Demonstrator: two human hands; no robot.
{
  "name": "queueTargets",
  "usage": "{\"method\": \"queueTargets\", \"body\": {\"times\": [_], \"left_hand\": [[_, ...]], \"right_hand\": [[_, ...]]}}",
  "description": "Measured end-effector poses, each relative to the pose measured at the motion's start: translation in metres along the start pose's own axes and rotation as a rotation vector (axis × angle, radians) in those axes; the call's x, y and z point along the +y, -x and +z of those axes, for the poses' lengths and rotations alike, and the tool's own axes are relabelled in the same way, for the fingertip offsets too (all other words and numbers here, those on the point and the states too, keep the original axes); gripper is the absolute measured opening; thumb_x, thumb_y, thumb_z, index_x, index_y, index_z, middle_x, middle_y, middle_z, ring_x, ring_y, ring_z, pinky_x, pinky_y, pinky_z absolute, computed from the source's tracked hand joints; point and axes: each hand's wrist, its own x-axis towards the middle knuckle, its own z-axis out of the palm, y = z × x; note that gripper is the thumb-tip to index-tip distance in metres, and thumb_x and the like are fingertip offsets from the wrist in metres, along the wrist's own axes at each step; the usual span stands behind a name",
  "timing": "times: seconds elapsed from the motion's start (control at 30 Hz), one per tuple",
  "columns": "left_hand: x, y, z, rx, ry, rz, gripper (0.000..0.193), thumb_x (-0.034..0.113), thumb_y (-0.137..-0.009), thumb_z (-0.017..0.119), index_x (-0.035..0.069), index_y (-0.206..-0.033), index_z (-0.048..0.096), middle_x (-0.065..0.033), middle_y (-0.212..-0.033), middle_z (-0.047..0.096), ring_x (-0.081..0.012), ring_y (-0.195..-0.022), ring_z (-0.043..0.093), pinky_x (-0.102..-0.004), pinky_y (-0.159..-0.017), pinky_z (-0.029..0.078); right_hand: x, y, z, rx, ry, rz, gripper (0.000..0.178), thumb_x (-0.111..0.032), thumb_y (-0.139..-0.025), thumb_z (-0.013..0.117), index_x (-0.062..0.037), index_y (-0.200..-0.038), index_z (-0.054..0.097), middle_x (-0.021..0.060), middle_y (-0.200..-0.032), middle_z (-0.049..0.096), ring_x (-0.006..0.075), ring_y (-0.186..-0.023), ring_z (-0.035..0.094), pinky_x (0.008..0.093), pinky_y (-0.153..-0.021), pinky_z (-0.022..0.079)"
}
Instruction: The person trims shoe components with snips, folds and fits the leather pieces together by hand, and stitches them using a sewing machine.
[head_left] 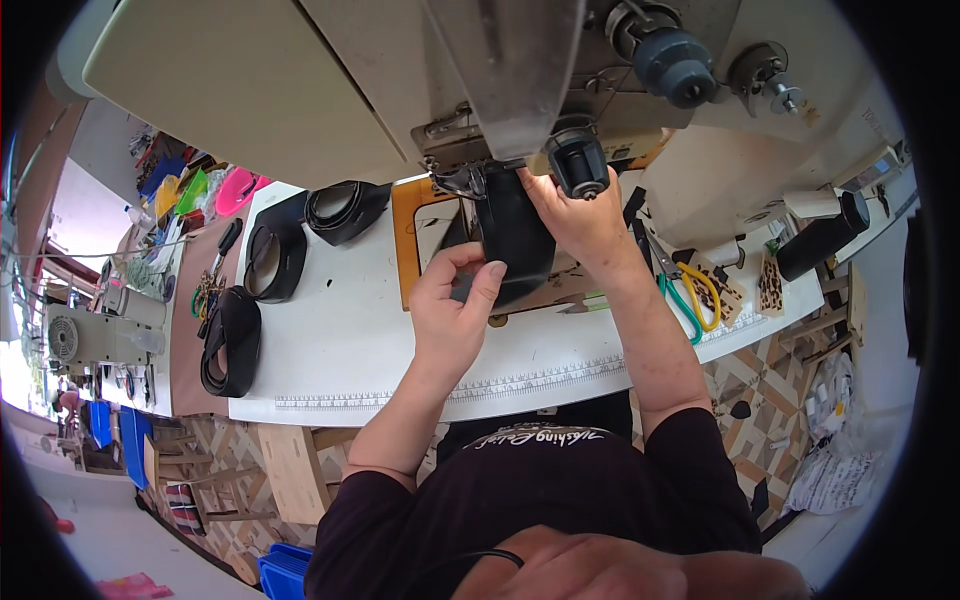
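Observation:
A wide black strip (517, 235), leather-like and bent into a curve, lies under the presser foot (465, 185) of a sewing machine (250, 70). My left hand (450, 305) is closed on the near left edge of the strip, thumb on top and fingers curled at its side. Up beside the presser foot, my right hand (585, 230) grips the strip's right side. A dark round knob (578, 165) on the machine hides part of its fingers. An orange-brown plate (408, 240) surrounds the sewing area.
Coiled black straps (230, 345) lie at the table's left. Right of my right forearm are scissors (690, 295) with green and yellow handles, leopard-print pieces (770, 285) and a black cylinder (822, 238). A ruler strip (500, 383) follows the front edge.

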Motion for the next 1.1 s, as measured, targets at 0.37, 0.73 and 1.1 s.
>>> {"method": "queueTargets", "body": {"times": [0.37,0.73,1.1], "left_hand": [[0.0,-0.003,0.01,0.007,0.267,-0.2,0.022,0.009,-0.085,0.067,-0.003,-0.1,0.057,-0.0025,-0.085,0.06,-0.0058,-0.076,0.054,-0.0179,-0.07,0.044],[0.007,-0.017,0.014,0.058,0.274,-0.221,0.023,0.01,-0.084,0.068,-0.003,-0.1,0.058,-0.0018,-0.084,0.061,-0.005,-0.073,0.054,-0.0168,-0.067,0.043],[0.006,-0.012,0.01,0.109,0.146,-0.075,0.019,0.008,-0.081,0.07,0.0,-0.093,0.058,-0.0004,-0.079,0.059,-0.0039,-0.067,0.052,-0.0169,-0.061,0.042]], "right_hand": [[0.01,-0.002,-0.003,-0.028,0.134,-0.084,0.02,-0.013,-0.078,0.068,-0.0004,-0.068,0.057,0.0107,-0.053,0.057,0.0232,-0.046,0.058,0.0325,-0.046,0.044],[0.023,-0.008,-0.004,0.021,0.221,-0.178,0.013,-0.01,-0.073,0.067,-0.0006,-0.07,0.058,0.01,-0.057,0.057,0.0214,-0.049,0.057,0.0327,-0.049,0.046],[-0.001,0.104,0.012,-0.283,-0.998,0.494,0.032,-0.018,-0.09,0.061,-0.0009,-0.117,0.055,0.0038,-0.104,0.061,0.0093,-0.094,0.053,0.0251,-0.085,0.043]]}}
